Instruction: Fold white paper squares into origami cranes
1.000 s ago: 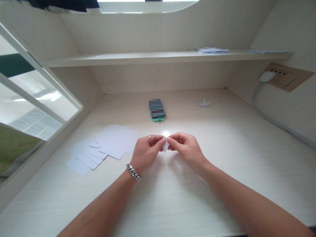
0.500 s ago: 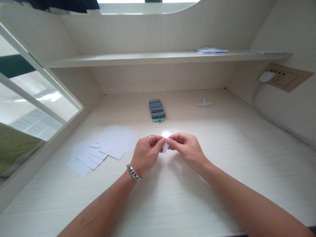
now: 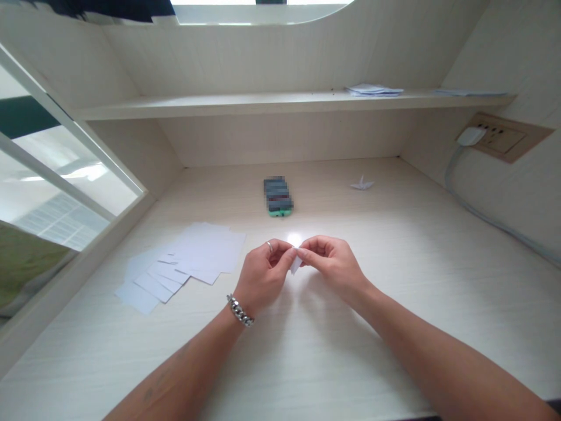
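My left hand [image 3: 262,275] and my right hand [image 3: 332,263] meet above the middle of the pale desk [image 3: 394,304]. Between their pinched fingertips is a small folded piece of white paper [image 3: 295,265], mostly hidden by the fingers. A ring sits on a left finger and a chain bracelet [image 3: 238,310] on the left wrist. Left of the hands lies a fanned pile of several white paper sheets [image 3: 184,263].
A phone in a teal case [image 3: 278,197] lies flat further back. A finished white paper crane [image 3: 362,183] stands at the back right. A shelf [image 3: 263,103] above holds more paper [image 3: 374,90]. A wall socket with a plug and grey cable [image 3: 471,137] is at right; a window frame at left.
The hands have barely shifted; the fingers have worked the small paper a little, and its lower tip now points slightly more to the lower left.
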Demonstrator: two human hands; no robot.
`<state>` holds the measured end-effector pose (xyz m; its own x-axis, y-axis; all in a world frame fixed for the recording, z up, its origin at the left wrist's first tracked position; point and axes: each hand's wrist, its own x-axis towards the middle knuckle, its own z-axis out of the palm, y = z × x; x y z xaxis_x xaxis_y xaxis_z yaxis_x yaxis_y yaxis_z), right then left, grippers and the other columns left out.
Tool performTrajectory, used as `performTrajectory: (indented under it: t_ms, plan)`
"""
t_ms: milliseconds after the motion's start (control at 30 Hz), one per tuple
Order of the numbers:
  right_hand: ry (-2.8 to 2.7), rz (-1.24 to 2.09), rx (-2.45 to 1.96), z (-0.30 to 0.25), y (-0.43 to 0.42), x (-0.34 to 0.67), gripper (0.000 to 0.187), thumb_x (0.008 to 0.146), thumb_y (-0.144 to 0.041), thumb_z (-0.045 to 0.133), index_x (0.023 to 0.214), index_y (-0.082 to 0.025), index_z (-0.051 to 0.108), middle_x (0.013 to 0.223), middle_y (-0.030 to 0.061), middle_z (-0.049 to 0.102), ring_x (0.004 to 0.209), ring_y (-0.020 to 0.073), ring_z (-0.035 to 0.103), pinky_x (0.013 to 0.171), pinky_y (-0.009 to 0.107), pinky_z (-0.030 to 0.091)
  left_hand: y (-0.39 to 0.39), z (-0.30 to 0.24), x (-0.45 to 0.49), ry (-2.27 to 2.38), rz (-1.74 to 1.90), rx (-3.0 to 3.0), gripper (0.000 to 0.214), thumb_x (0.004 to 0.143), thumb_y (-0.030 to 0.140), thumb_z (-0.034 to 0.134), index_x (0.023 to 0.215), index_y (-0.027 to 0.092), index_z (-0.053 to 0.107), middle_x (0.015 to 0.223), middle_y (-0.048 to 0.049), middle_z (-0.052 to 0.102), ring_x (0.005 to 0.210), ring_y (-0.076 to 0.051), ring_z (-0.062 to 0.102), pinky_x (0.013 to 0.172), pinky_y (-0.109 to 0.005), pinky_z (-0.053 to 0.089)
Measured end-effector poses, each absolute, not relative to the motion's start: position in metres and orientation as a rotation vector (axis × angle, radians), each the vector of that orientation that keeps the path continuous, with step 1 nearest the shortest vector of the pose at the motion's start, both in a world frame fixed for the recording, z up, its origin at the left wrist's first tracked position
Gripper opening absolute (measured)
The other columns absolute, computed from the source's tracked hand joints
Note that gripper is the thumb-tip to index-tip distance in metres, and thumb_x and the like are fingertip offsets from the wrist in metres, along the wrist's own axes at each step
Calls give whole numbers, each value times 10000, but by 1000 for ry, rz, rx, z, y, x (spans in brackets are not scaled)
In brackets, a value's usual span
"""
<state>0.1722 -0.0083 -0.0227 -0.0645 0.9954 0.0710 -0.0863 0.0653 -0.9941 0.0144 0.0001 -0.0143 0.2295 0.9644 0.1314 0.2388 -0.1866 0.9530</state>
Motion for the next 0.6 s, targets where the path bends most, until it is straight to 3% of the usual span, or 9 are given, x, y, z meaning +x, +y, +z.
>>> performTrajectory:
  t_ms: [600]
  plan:
    - [-1234,1276,-1051,-23,-9,167,238,759,-397,711,766,-161,679,692,23,666,670,157,615,658,294,494,-2,-14,18,1126,1203,1514,179,805,307,648,726,147,629,657,-9,632,609,-130,578,568,-231,459]
